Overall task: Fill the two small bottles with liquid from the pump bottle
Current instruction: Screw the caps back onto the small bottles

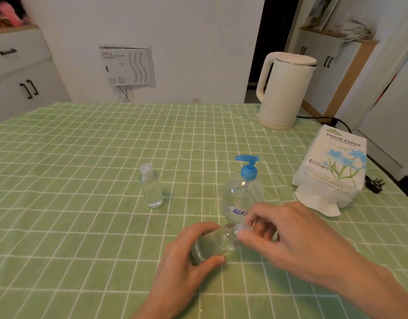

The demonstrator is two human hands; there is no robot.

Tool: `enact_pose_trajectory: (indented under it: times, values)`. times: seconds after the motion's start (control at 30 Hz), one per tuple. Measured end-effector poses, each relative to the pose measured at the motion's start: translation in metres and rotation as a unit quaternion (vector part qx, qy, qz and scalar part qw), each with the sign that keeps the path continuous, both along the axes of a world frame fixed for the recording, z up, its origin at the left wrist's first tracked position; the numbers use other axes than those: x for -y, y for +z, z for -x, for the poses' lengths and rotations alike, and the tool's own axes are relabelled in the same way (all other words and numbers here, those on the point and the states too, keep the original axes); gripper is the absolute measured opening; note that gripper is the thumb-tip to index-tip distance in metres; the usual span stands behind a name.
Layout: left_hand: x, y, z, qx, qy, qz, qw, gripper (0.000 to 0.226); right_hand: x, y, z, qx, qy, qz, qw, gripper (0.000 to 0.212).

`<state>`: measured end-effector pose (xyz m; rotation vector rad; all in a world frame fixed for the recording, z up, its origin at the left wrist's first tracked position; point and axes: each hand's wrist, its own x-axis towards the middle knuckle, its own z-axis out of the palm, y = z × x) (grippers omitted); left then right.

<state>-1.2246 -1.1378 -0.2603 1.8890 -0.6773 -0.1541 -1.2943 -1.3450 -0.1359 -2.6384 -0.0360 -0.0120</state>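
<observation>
Gripping the small bottle (214, 244) round its lower half, the left hand (186, 261) holds it tilted at the near middle of the green checked worktop (83, 180). The right hand (290, 233) pinches its cap end between thumb and fingers. This bottle is clear and looks nearly full of clear liquid. Just behind it stands the pump bottle (242, 196), clear, with a blue pump head and blue-lettered label. The second small bottle (151, 187), capped and upright, stands apart to the left.

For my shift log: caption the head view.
Left hand grips a tilted small bottle, right hand pinches its cap, pump bottle just behind.
</observation>
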Motion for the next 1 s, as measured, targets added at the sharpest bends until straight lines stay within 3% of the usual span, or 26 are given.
enact_pose_trajectory:
  times: [0.1, 0.17, 0.3, 0.4, 0.5, 0.63, 0.77, 0.9, 1.0]
  values:
    - [0.0, 0.0, 0.0, 0.003, 0.001, 0.006, 1.0, 0.043, -0.001, 0.0, 0.0, -0.009, 0.016, -0.01, 1.0, 0.039]
    - [-0.001, 0.0, 0.0, 0.005, 0.001, 0.005, 1.0, 0.043, -0.001, -0.002, 0.0, -0.012, 0.025, -0.009, 1.0, 0.026]
    - [-0.001, 0.0, 0.0, 0.004, 0.0, 0.005, 1.0, 0.043, 0.0, -0.004, -0.001, -0.005, 0.016, -0.026, 1.0, 0.037]
    - [-0.001, 0.0, -0.001, 0.007, 0.002, 0.003, 1.0, 0.043, 0.0, -0.005, -0.001, -0.007, 0.022, -0.021, 1.0, 0.026]
    - [0.0, 0.0, -0.001, 0.013, -0.002, 0.004, 1.0, 0.043, 0.001, -0.007, -0.001, -0.005, 0.019, -0.019, 1.0, 0.035]
    - [0.0, 0.001, 0.0, 0.011, 0.006, 0.016, 1.0, 0.042, 0.001, -0.011, -0.002, 0.003, 0.018, 0.008, 1.0, 0.022]
    - [-0.001, 0.001, -0.001, 0.012, 0.013, 0.018, 1.0, 0.042, 0.002, -0.012, -0.002, 0.012, 0.037, -0.004, 0.999, 0.042]
    - [0.0, 0.001, -0.001, 0.009, 0.003, 0.017, 1.0, 0.042, -0.002, -0.016, -0.002, 0.049, 0.07, 0.015, 0.996, 0.024]
    - [-0.001, 0.0, -0.001, 0.01, 0.011, 0.024, 1.0, 0.042, -0.008, -0.025, -0.003, 0.086, 0.048, 0.016, 0.995, 0.024]
